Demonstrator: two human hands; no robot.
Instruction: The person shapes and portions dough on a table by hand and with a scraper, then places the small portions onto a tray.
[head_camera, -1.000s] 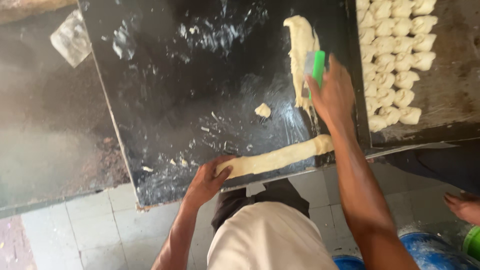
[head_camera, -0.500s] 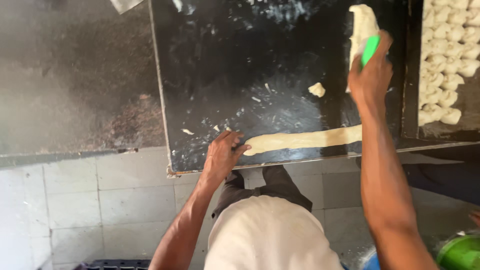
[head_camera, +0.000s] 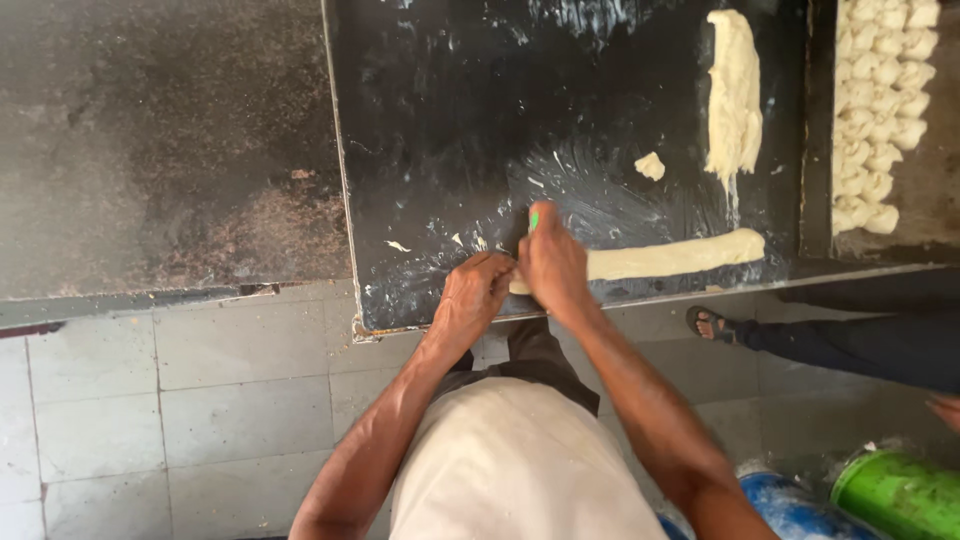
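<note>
Since the earlier frame, the right hand (head_camera: 552, 262) moved from the upper dough mass (head_camera: 735, 95) down to the dough rope (head_camera: 672, 256), clasping a green-handled cutter (head_camera: 534, 218). The left hand (head_camera: 478, 292), at its 9 o'clock, gripped the rope's end. The rope lay along the black worktop (head_camera: 450, 110) edge.

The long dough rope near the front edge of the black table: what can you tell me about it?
The dough rope is a pale cream, soft-looking strip, rolled long and fairly even, lying flat on the oily black table along its near edge. Its right end is rounded and free. Its left end disappears under the right hand, which grips a green tool, with the left hand pressed beside it.
</note>
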